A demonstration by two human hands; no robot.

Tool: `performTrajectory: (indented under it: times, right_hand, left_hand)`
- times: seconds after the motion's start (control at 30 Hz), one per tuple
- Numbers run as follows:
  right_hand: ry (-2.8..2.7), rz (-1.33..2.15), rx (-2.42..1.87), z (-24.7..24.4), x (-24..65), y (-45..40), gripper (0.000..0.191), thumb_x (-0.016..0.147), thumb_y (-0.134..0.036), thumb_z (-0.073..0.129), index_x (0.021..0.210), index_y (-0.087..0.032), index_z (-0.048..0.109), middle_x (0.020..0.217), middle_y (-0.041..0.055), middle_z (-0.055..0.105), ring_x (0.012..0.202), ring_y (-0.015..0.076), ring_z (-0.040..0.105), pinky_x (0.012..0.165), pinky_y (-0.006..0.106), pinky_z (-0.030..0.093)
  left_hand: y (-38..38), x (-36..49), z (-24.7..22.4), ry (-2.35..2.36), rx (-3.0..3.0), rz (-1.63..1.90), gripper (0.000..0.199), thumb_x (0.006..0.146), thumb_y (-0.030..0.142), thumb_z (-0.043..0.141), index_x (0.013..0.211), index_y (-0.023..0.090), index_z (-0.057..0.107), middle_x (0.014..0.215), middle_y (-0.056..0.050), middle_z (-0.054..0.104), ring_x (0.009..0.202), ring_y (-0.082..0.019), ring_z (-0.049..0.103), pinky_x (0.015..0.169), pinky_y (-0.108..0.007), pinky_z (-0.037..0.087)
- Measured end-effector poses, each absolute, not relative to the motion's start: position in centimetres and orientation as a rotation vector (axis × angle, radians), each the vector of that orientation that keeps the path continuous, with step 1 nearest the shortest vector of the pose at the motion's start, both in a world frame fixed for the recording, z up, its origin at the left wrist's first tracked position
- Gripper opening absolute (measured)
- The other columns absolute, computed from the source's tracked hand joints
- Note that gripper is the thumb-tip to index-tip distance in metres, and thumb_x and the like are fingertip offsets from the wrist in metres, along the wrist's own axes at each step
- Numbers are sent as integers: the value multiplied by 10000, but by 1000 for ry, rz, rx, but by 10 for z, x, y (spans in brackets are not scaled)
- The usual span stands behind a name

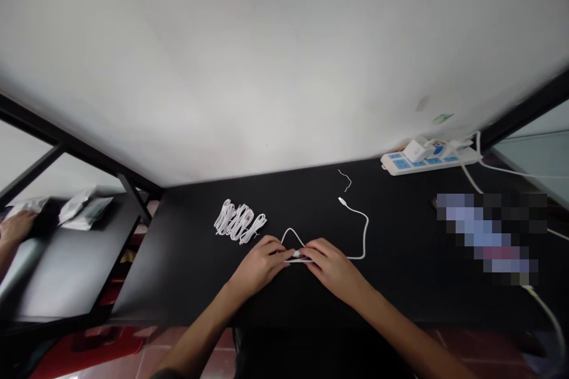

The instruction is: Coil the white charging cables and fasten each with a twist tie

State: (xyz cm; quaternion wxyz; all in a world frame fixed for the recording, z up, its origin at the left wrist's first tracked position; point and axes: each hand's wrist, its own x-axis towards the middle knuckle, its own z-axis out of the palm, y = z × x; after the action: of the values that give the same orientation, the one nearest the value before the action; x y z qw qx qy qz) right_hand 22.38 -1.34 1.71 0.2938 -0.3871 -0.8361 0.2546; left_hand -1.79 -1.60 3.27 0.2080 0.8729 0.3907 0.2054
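Note:
A white charging cable (365, 235) lies on the black table in front of me, its connector end pointing toward the wall. My left hand (265, 260) pinches the cable's gathered part from the left. From the other side my right hand (326, 262) closes its fingers on the same cable. Between my fingertips a white plug shows, and a small loop of cable rises behind them. Several coiled white cables (240, 222) lie to the left, beyond my left hand. A thin white twist tie (347, 179) rests near the wall.
A white power strip (431, 160) with a plugged-in charger stands along the wall at right. A blurred-out object (486, 237) lies right of me with a cord. At far left, another person's hand (18, 226) touches plastic packages (86, 211) on a neighbouring table.

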Motion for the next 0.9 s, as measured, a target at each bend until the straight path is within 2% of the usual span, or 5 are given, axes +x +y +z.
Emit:
performTrajectory:
  times: [0.27,0.4,0.57,0.7,0.9]
  right_hand:
    - [-2105,902,-1117,29,223,-10,287,822,-162,759,1090,-244,694,1179,58,665,958,210,681,847,356,593]
    - [-1962,1045,-1256,39,215,-10,432,748,-251,845,1145,-230,676,1180,69,677,758,160,674,718,322,607]
    - [-1946,968,-1254,36,203,-22,255,828,-183,754,1071,-222,687,1044,61,735,821,204,700,771,361,608]
    - [-1970,784,-1223,23,197,-31,226,869,-78,661,1038,-220,706,1116,78,741,1004,255,689,886,430,589]
    - [-1895,800,-1190,20,206,-25,203,952,-135,580,1033,-240,734,985,50,759,884,221,703,802,375,592]
  left_hand:
    - [-21,-14,29,1216,2506,483,415,991,107,459,1334,270,627,1393,-88,568,1136,-231,600,1013,-399,528]
    - [-27,-4,22,1337,2591,370,463,959,54,434,1390,167,559,1327,-125,610,1130,-269,584,1024,-430,509]
    - [-24,14,17,1618,2561,314,580,924,27,399,1501,89,391,1314,-206,578,1149,-323,572,1002,-507,475]
    - [-16,20,25,1680,2239,414,580,907,48,440,1483,113,415,1258,-183,558,1155,-292,572,1022,-472,474]
    - [-15,-1,50,1333,1713,543,697,820,194,704,1474,220,463,1325,-139,539,1191,-278,557,1044,-459,480]
